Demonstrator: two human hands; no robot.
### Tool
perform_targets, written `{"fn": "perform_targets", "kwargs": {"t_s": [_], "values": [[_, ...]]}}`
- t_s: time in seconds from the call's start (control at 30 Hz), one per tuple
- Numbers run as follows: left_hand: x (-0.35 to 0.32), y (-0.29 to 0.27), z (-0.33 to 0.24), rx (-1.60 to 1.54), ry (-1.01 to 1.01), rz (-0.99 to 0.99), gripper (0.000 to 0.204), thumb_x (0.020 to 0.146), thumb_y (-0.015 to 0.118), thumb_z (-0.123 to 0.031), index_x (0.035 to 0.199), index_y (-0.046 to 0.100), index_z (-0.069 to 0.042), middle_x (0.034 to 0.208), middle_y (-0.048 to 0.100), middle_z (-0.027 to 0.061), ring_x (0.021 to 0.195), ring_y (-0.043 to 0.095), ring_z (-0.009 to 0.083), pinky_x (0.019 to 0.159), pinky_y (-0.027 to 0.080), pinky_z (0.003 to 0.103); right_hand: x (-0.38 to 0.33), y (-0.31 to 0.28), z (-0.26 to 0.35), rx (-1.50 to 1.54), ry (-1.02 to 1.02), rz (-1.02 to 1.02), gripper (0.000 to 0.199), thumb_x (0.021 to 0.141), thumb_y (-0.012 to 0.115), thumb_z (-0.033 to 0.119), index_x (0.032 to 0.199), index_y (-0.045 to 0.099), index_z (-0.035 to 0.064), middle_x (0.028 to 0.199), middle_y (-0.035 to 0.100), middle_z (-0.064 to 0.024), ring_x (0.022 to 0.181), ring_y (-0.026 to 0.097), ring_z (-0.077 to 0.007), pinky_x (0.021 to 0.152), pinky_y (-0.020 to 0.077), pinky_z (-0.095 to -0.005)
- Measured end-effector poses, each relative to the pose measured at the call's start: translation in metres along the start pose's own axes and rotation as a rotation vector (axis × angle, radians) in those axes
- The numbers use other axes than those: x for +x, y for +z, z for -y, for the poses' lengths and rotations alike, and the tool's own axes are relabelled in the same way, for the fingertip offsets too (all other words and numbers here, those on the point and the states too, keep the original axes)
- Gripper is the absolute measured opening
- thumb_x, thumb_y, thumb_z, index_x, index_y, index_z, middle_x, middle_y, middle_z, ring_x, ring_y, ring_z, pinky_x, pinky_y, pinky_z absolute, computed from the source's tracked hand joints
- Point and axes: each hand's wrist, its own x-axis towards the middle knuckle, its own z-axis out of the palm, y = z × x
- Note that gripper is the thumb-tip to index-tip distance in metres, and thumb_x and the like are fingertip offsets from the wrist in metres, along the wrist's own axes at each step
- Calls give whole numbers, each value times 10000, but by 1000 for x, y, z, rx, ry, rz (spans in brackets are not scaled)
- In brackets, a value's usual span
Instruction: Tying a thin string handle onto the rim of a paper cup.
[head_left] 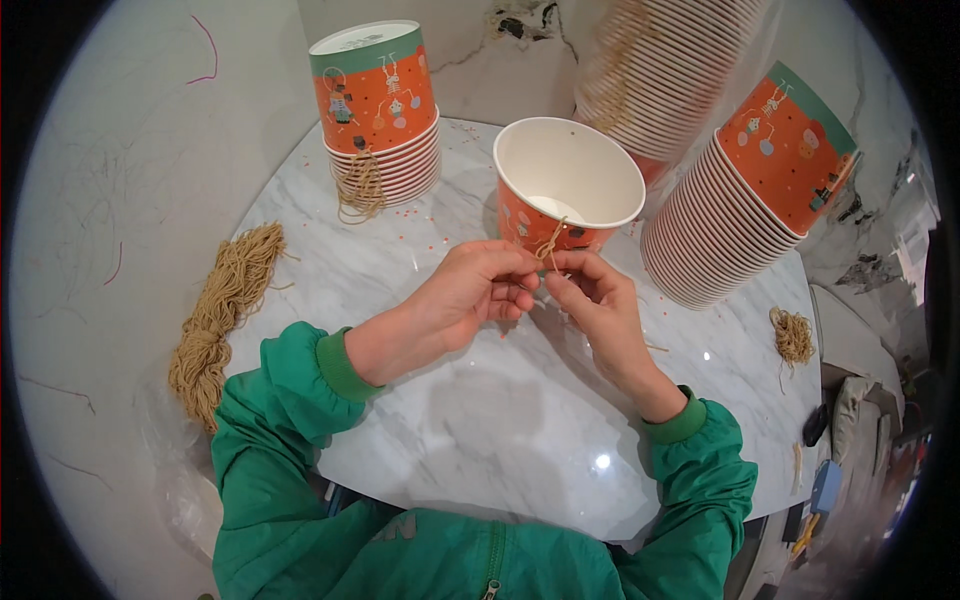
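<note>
An orange paper bucket (520, 222) with a white inside stands upright in front of me, its mouth facing up. A loop of tan string (549, 240) hangs over its near rim and runs down to my fingers. My left hand (482, 290) pinches the string between thumb and forefinger, the other fingers curled. Close beside it, my right hand (598, 308) pinches the same string, fingertips nearly touching the left ones. Where the string is fixed to the bucket, I cannot make out.
Upside-down bucket stacks stand at the back left (375, 100) and right (730, 220), with a tall wrapped stack (665, 70) behind. A tan string bundle (225, 310) lies at the left table edge, a small string heap (792, 335) at the right. String hangs on the left stack.
</note>
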Motion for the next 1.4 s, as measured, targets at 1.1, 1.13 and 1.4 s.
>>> {"fn": "perform_targets", "kwargs": {"t_s": [1.1, 1.13, 1.4], "values": [[0, 3, 1, 1189, 1087, -4, 153, 838, 668, 27, 978, 655, -34, 965, 558, 54, 737, 598, 138, 590, 487, 267, 2, -9, 7, 251, 137, 55, 83, 924, 685, 151, 919, 639, 82, 769, 565, 67, 640, 447, -11, 530, 306, -189], [-1, 5, 0, 1134, 1046, -11, 130, 841, 668, 25, 958, 649, -28, 960, 556, 48, 723, 581, 122, 580, 467, 259, 2, -10, 6, 228, 130, 64, 79, 923, 683, 149, 921, 639, 84, 775, 567, 69, 644, 447, -10, 533, 307, -188], [-2, 4, -3, 1043, 931, 20, 68, 856, 656, 18, 913, 629, -8, 932, 546, 26, 702, 534, 80, 572, 424, 238, 0, -10, 8, 166, 121, 93, 88, 913, 690, 147, 941, 640, 80, 823, 587, 72, 696, 472, -8, 574, 338, -187]]}}
